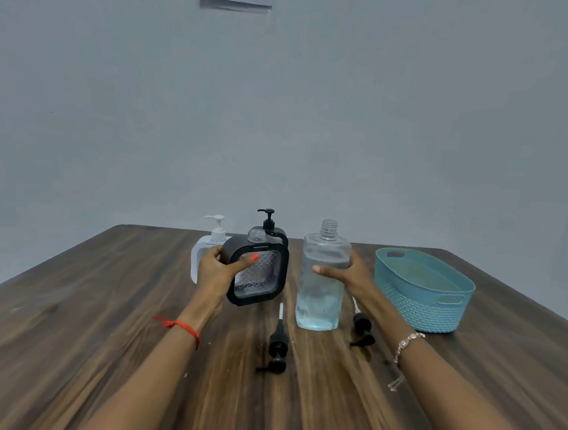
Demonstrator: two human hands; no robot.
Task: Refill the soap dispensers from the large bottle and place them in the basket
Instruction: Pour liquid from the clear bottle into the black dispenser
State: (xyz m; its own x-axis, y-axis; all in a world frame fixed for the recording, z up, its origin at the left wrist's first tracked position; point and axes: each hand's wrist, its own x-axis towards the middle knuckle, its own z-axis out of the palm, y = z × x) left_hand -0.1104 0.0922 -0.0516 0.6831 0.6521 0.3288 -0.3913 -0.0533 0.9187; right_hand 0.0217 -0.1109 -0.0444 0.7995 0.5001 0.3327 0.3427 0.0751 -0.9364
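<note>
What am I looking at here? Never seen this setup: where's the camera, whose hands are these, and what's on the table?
There is no robot here. A person works with bare hands, and the single picture comes from a wide-angle camera worn on their head, looking forward and down.

The left hand grips a black-framed dispenser, whose neck is open with no pump on it. The right hand grips the large clear bottle, which is uncapped and holds clear bluish liquid.

On the wooden table a loose black pump lies in front of the held dispenser, and a second pump lies by the right forearm. Behind stand a white dispenser and another black dispenser, both with pumps on. A teal basket sits to the right.
</note>
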